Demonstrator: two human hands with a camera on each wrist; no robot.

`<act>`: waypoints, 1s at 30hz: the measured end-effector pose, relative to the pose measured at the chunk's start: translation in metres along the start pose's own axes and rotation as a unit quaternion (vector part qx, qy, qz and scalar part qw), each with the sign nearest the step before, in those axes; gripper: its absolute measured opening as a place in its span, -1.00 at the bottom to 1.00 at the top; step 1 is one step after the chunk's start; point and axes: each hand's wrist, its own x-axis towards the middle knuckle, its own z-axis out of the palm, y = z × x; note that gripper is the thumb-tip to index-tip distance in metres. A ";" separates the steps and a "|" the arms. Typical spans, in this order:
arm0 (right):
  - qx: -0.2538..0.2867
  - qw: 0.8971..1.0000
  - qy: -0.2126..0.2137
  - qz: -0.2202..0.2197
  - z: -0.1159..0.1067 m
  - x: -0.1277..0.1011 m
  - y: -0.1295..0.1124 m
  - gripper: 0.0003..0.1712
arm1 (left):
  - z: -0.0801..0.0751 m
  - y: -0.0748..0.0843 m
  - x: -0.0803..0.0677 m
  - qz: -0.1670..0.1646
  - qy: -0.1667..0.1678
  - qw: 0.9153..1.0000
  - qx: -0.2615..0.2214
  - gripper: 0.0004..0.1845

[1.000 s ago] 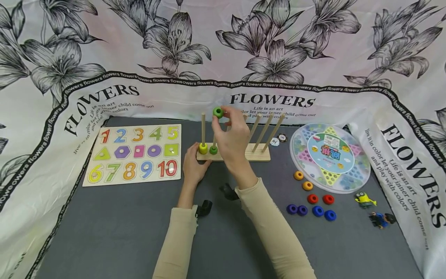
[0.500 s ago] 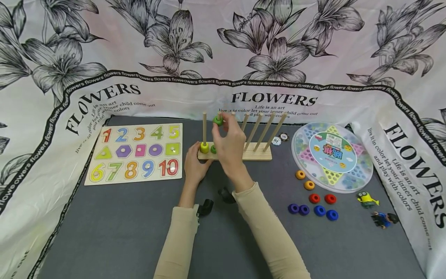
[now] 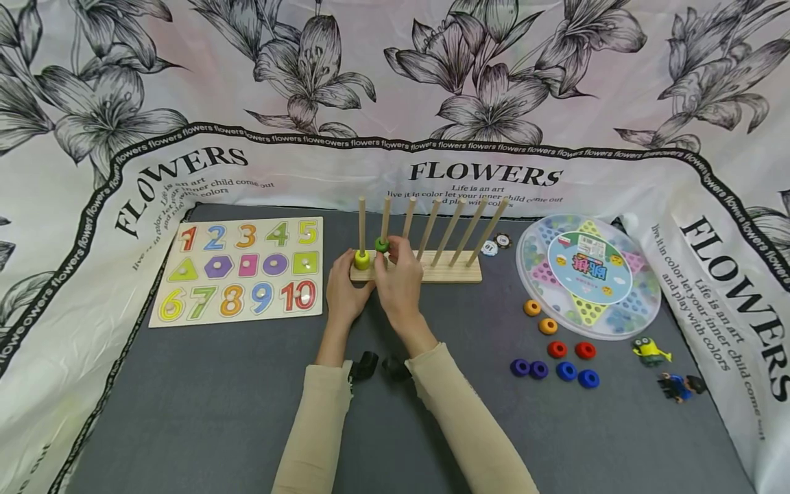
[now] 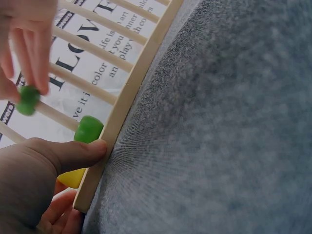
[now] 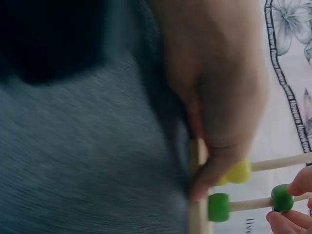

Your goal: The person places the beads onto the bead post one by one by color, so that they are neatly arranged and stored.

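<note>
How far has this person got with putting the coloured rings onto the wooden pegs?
Early on. Done: one yellow ring on the first peg and one green ring at the bottom of the second. In hand: the right hand slides another green ring down that second peg while the left hand steadies the wooden base. Left: eight rings, orange, red, purple and blue.

grey mat [image 3: 216, 405], floral "FLOWERS" cloth [image 3: 432, 89]

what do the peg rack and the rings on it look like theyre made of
Peg rack: seemingly bare, unpainted wood; pale tan base and dowels, matte, no gloss.
Green ring, pinched by the right hand: probably painted wood, though plastic is possible; solid even colour with a slight sheen.
Yellow ring: same look, likely the same material.
</note>
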 end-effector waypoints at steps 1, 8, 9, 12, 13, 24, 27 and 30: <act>0.004 1.000 -0.004 0.007 0.001 -0.002 0.002 -0.69 | 0.000 0.000 0.000 -0.001 0.000 1.000 0.001 -0.31; -0.003 0.999 -0.035 0.039 0.007 -0.014 0.015 -0.65 | 0.000 0.000 0.000 -0.008 -0.002 1.000 0.002 -0.31; -0.006 0.998 -0.037 0.042 0.008 -0.015 0.017 -0.65 | 0.000 0.000 0.000 -0.009 -0.003 1.000 0.002 -0.31; -0.010 0.998 -0.044 0.050 0.009 -0.018 0.020 -0.64 | -0.001 0.001 0.000 -0.009 -0.004 1.000 0.001 -0.31; -0.011 0.998 -0.045 0.051 0.009 -0.019 0.021 -0.64 | -0.001 0.001 0.000 -0.009 -0.004 1.000 0.000 -0.31; 0.014 0.998 -0.043 0.041 -0.016 -0.018 0.021 -0.68 | 0.003 0.001 0.001 -0.009 -0.006 1.000 0.004 -0.26; 0.013 0.999 -0.026 0.042 -0.032 -0.016 0.024 -0.72 | 0.003 0.002 0.001 -0.011 -0.005 1.000 0.005 -0.26; 0.010 0.999 -0.007 0.047 -0.052 -0.014 0.031 -0.77 | 0.003 0.003 0.000 -0.016 -0.007 1.000 0.004 -0.25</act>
